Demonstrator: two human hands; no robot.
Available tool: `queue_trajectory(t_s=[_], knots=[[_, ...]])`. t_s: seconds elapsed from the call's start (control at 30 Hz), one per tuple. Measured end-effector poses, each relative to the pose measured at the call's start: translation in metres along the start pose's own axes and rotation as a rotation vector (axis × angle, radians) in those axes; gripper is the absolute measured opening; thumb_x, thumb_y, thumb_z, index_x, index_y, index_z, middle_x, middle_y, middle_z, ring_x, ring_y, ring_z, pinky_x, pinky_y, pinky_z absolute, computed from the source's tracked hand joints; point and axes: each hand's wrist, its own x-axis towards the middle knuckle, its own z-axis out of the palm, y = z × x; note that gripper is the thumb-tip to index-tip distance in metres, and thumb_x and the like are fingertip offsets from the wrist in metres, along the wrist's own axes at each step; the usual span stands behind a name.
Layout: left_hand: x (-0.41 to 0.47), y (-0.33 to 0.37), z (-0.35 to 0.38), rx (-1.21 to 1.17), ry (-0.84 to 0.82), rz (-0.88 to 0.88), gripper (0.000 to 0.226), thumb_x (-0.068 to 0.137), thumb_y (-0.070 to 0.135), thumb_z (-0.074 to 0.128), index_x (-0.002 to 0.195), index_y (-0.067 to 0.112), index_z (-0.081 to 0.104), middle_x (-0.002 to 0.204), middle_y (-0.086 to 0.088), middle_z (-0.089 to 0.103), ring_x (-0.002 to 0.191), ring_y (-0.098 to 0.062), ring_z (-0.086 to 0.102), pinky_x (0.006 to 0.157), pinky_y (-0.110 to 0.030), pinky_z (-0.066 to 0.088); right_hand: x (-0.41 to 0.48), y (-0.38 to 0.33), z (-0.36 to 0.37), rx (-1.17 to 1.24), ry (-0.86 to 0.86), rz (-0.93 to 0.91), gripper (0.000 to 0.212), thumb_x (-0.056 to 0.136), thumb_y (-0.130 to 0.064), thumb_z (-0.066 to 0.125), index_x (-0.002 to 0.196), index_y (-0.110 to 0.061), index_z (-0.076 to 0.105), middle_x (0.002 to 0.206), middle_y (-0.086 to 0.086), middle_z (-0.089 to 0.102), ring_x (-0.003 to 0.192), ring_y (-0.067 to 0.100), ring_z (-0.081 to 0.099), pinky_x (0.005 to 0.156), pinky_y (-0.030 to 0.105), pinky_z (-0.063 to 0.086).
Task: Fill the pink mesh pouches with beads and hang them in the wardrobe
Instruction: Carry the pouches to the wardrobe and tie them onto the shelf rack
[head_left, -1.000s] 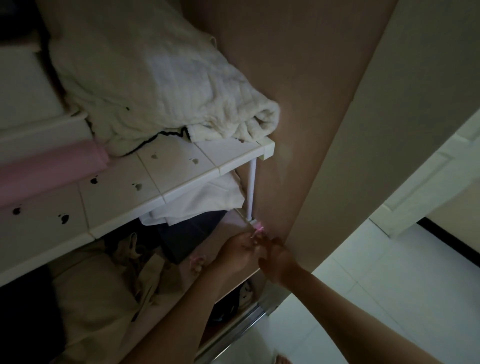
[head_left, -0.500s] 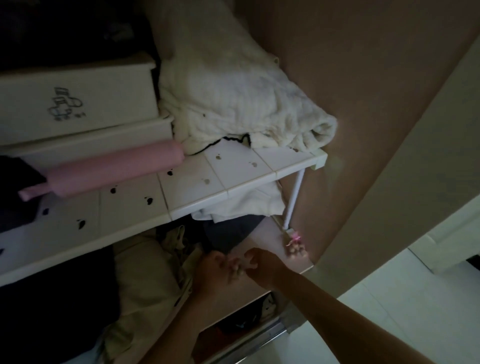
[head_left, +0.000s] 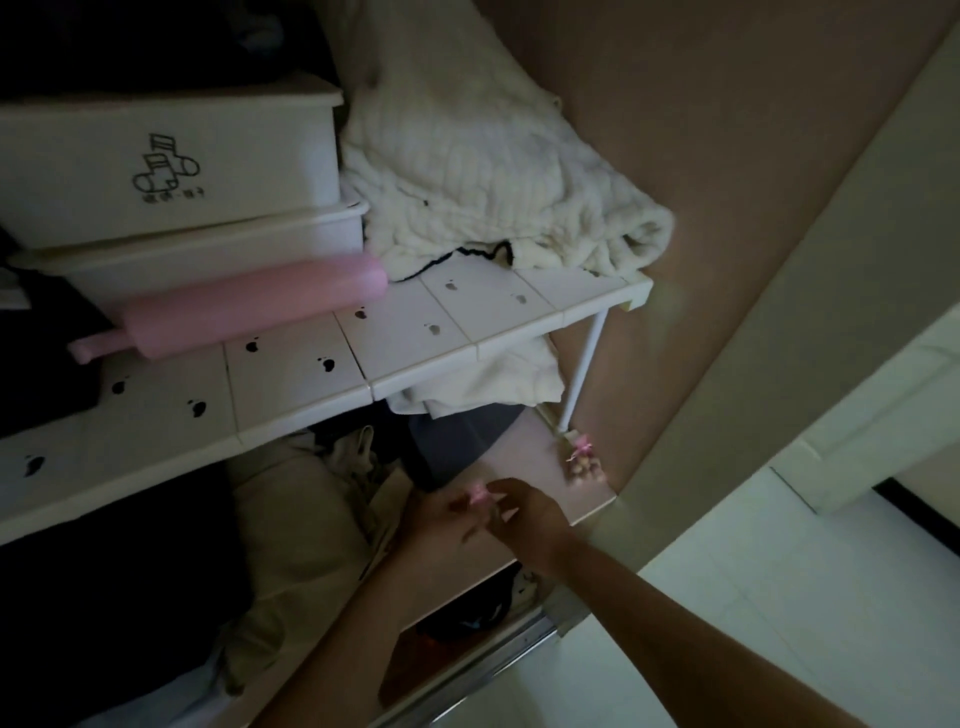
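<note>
Two pink pouches on show: a tied pouch (head_left: 582, 460) hangs at the rack leg (head_left: 584, 364) by the shelf's (head_left: 524, 452) front right corner, while left hand (head_left: 441, 522) and right hand (head_left: 527, 512) pinch the other pouch (head_left: 478, 493) between fingertips.

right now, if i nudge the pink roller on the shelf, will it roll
Probably yes: the roller is a smooth cylinder lying on its side on the flat shelf. The boxes behind would likely stop it that way; toward the front edge nothing seems to block it. It looks stiff, not floppy.
</note>
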Motion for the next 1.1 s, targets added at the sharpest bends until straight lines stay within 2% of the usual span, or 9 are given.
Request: queue_trajectory(t_s=[0.13, 0.23, 0.3, 0.4, 0.5, 0.6, 0.77, 0.93, 1.1], knots=[[-0.011, 0.044, -0.003, -0.322, -0.029, -0.132, 0.027, 0.084, 0.036, 0.074, 0.076, 0.010, 0.072, 0.064, -0.009, 0.062, 0.055, -0.017, 0.052, 0.059, -0.030, 0.041, -0.021, -0.006, -0.035, 0.006, 0.039, -0.116, 0.038, 0.089, -0.026, 0.073, 0.125, -0.025, 0.061, 0.092, -0.011, 0.066, 0.074, -0.002, 0.058, 0.066, 0.002, 0.038], [-0.022, 0.092, -0.004, -0.348, 0.018, -0.095, 0.024, 0.088, 0.026, 0.070, 0.089, 0.002, 0.075, 0.068, -0.009, 0.065, 0.052, -0.011, 0.053, 0.050, -0.019, 0.042, -0.039, -0.010, -0.068, 0.061, 0.098, -0.217, 0.038, 0.090, -0.028, 0.072, 0.126, -0.026, 0.061, 0.095, -0.007, 0.070, 0.067, -0.008, 0.059, 0.065, 0.006, 0.041], [-0.035, 0.123, 0.002, -0.406, 0.052, -0.053, 0.024, 0.090, 0.020, 0.067, 0.096, -0.002, 0.073, 0.075, -0.013, 0.066, 0.060, -0.016, 0.056, 0.053, -0.021, 0.045, -0.055, -0.015, -0.089, 0.056, 0.166, -0.311, 0.044, 0.087, -0.030, 0.073, 0.128, -0.034, 0.058, 0.101, -0.010, 0.069, 0.080, -0.007, 0.063, 0.076, 0.011, 0.049], [-0.054, 0.164, 0.016, -0.390, 0.114, 0.036, 0.023, 0.090, 0.030, 0.067, 0.098, 0.011, 0.075, 0.090, -0.009, 0.076, 0.080, -0.028, 0.071, 0.072, -0.039, 0.057, -0.083, -0.018, -0.121, 0.113, 0.243, -0.468, 0.065, 0.079, -0.025, 0.079, 0.138, -0.035, 0.051, 0.125, -0.011, 0.061, 0.108, 0.008, 0.064, 0.095, 0.025, 0.053], [-0.075, 0.207, 0.030, -0.385, 0.183, 0.108, 0.016, 0.091, 0.028, 0.066, 0.090, 0.015, 0.074, 0.087, -0.009, 0.076, 0.079, -0.024, 0.072, 0.076, -0.041, 0.057, -0.113, -0.023, -0.159, 0.091, 0.299, -0.565, 0.067, 0.080, -0.015, 0.082, 0.140, -0.020, 0.053, 0.128, -0.001, 0.054, 0.111, 0.008, 0.058, 0.096, 0.013, 0.046], [-0.096, 0.251, 0.034, -0.346, 0.186, 0.168, 0.019, 0.086, 0.039, 0.066, 0.079, 0.024, 0.076, 0.082, -0.004, 0.076, 0.079, -0.021, 0.071, 0.082, -0.041, 0.056, -0.135, -0.031, -0.199, 0.141, 0.343, -0.618, 0.063, 0.083, -0.015, 0.080, 0.139, -0.023, 0.052, 0.131, -0.004, 0.058, 0.111, 0.004, 0.060, 0.094, 0.016, 0.050], [-0.128, 0.304, 0.030, -0.317, 0.201, 0.306, 0.016, 0.088, 0.020, 0.071, 0.104, 0.016, 0.073, 0.100, -0.006, 0.075, 0.095, -0.021, 0.071, 0.085, -0.036, 0.059, -0.159, -0.054, -0.248, 0.144, 0.413, -0.700, 0.054, 0.084, -0.020, 0.080, 0.131, -0.029, 0.057, 0.117, -0.021, 0.063, 0.105, -0.007, 0.062, 0.088, 0.011, 0.050], [-0.140, 0.366, 0.002, -0.236, 0.329, 0.478, 0.022, 0.082, 0.023, 0.075, 0.104, 0.029, 0.071, 0.104, 0.003, 0.072, 0.096, -0.017, 0.070, 0.086, -0.044, 0.059, -0.177, -0.108, -0.298, 0.174, 0.511, -0.819, 0.051, 0.087, -0.020, 0.077, 0.134, -0.026, 0.056, 0.114, -0.028, 0.059, 0.103, -0.016, 0.058, 0.085, 0.002, 0.043], [-0.148, 0.442, -0.037, -0.129, 0.440, 0.694, 0.030, 0.087, 0.014, 0.069, 0.115, 0.021, 0.067, 0.108, 0.005, 0.071, 0.094, -0.005, 0.067, 0.081, -0.020, 0.056, -0.179, -0.179, -0.357, 0.155, 0.607, -0.908, 0.050, 0.090, -0.015, 0.073, 0.136, -0.020, 0.055, 0.115, -0.018, 0.062, 0.098, -0.019, 0.057, 0.083, 0.000, 0.042]])
